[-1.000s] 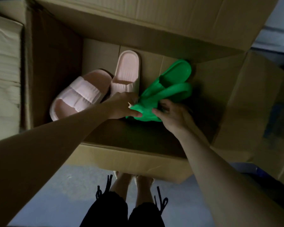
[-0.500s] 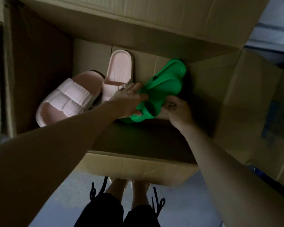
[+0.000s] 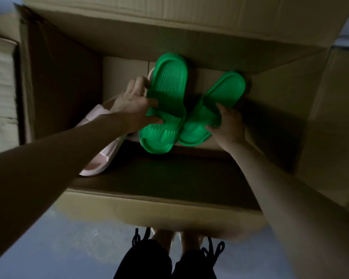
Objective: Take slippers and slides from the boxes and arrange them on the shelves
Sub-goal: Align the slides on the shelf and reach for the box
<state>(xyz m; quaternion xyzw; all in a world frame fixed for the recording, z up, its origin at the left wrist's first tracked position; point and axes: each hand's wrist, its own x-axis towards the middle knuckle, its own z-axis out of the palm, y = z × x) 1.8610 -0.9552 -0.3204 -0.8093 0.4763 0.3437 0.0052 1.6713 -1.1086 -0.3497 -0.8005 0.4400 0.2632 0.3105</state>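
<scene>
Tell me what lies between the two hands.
In the head view, the left hand grips the left green slide and the right hand grips the right green slide. The two slides overlap at their near ends and fill the gap.

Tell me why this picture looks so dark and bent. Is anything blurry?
Head view: dim overall, with deep shadow inside the cardboard box; the left green slide and right green slide stand out brightest; the wide-angle lens bows the box's edges; the picture is soft, blurriest toward its left edge; no glare.
</scene>
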